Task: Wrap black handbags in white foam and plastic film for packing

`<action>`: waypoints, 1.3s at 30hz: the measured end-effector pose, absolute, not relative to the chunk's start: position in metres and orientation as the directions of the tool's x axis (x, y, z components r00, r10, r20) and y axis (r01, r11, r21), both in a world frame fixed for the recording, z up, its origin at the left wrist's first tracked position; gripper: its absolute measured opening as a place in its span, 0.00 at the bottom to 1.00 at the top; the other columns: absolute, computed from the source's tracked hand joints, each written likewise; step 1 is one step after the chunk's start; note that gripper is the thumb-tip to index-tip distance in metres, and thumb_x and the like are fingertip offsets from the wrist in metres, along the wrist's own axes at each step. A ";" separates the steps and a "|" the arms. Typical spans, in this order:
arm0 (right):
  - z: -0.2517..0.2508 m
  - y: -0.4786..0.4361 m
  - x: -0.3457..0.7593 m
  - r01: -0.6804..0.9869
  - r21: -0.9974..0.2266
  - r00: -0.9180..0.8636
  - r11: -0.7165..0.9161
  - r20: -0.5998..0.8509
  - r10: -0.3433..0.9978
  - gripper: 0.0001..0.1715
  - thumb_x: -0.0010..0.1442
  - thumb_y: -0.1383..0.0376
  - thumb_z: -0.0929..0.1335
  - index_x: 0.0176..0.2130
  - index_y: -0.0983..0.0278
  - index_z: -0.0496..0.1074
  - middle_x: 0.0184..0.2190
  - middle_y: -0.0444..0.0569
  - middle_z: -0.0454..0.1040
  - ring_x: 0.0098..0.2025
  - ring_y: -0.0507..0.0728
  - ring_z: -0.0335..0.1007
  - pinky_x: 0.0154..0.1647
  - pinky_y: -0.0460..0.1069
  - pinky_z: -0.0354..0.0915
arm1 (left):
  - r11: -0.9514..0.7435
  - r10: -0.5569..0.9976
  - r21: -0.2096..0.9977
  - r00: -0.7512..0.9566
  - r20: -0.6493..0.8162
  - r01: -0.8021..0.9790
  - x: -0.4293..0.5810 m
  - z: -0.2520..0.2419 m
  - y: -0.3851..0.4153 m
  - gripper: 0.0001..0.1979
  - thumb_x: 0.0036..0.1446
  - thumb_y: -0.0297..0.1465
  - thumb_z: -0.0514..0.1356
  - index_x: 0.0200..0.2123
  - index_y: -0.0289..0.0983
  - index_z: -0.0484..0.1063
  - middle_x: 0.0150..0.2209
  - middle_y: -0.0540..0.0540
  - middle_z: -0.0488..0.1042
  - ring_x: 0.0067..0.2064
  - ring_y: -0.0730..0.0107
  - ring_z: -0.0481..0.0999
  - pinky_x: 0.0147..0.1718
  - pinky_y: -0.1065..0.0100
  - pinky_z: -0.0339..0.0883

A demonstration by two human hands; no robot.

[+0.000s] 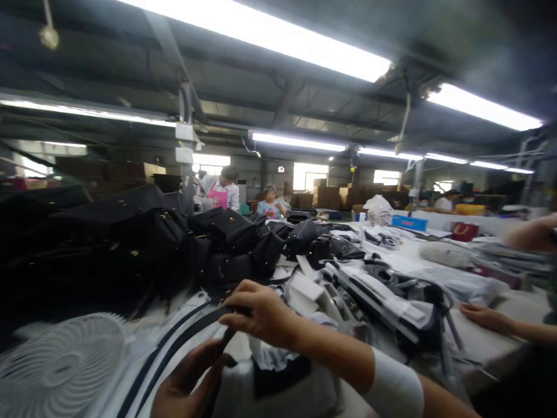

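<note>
A long black strap (pixel 174 339) curves up from the lower edge and bends between my two hands. My right hand (pixel 263 316) pinches it from above, thumb and fingers closed round its upper end. Below, my left hand (pixel 191 377) is closed on a lower stretch of the same strap, thumb against fingers. Under my right forearm lies a black and white piece (pixel 282 371), partly wrapped in white paper; its kind is not plain. A white fan grille (pixel 65 363) stands left of my left hand.
Black handbags (pixel 226 232) are heaped at the left and middle. Wrapped black and white goods (pixel 378 296) lie on the table to the right. A co-worker's hand (pixel 487 318) rests there. A blue box (pixel 409 223) and a dark red bag (pixel 463 231) stand farther back.
</note>
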State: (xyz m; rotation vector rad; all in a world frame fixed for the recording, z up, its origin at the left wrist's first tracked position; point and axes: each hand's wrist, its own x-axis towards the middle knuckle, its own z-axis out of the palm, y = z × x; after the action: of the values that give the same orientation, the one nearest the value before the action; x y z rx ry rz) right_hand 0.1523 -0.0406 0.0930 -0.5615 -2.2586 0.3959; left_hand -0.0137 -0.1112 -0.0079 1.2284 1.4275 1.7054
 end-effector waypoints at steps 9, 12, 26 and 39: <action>0.142 -0.043 0.140 0.432 -0.345 -0.771 0.833 0.337 0.540 0.15 0.61 0.56 0.69 0.41 0.64 0.76 0.38 0.49 0.75 0.40 0.55 0.71 0.42 0.48 0.64 | -0.289 0.920 0.955 -0.295 0.259 -0.062 -0.022 -0.024 -0.109 0.18 0.46 0.40 0.71 0.40 0.39 0.79 0.42 0.43 0.82 0.46 0.55 0.80 0.46 0.64 0.75; 0.166 -0.043 0.121 0.432 -0.479 -0.836 0.764 0.105 0.539 0.15 0.61 0.55 0.69 0.39 0.64 0.74 0.33 0.47 0.77 0.35 0.54 0.72 0.36 0.47 0.64 | -0.313 0.917 0.948 -0.276 0.287 -0.055 -0.023 -0.025 -0.107 0.16 0.48 0.38 0.70 0.41 0.40 0.79 0.42 0.44 0.82 0.45 0.57 0.80 0.46 0.65 0.75; 0.239 -0.030 0.075 -0.143 -0.952 -0.811 0.270 0.269 0.520 0.14 0.58 0.58 0.73 0.37 0.66 0.74 0.28 0.41 0.73 0.31 0.47 0.70 0.38 0.44 0.67 | -0.308 0.917 0.951 -0.258 0.304 0.028 -0.020 -0.018 -0.109 0.16 0.49 0.39 0.68 0.40 0.38 0.79 0.40 0.43 0.82 0.44 0.55 0.80 0.47 0.61 0.74; 0.210 -0.067 0.119 0.380 -0.614 -0.863 0.691 0.033 0.504 0.18 0.61 0.54 0.68 0.41 0.65 0.79 0.23 0.42 0.72 0.24 0.48 0.63 0.24 0.43 0.59 | -0.314 0.926 0.945 -0.250 0.284 -0.091 -0.023 -0.026 -0.112 0.20 0.47 0.39 0.69 0.44 0.38 0.78 0.44 0.43 0.81 0.48 0.54 0.79 0.49 0.62 0.73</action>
State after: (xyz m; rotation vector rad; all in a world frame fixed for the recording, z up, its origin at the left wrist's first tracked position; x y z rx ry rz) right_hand 0.1188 -0.0674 0.2103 -0.7150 -2.7023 0.9152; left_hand -0.0229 -0.1119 -0.0255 1.2083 1.1189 1.6728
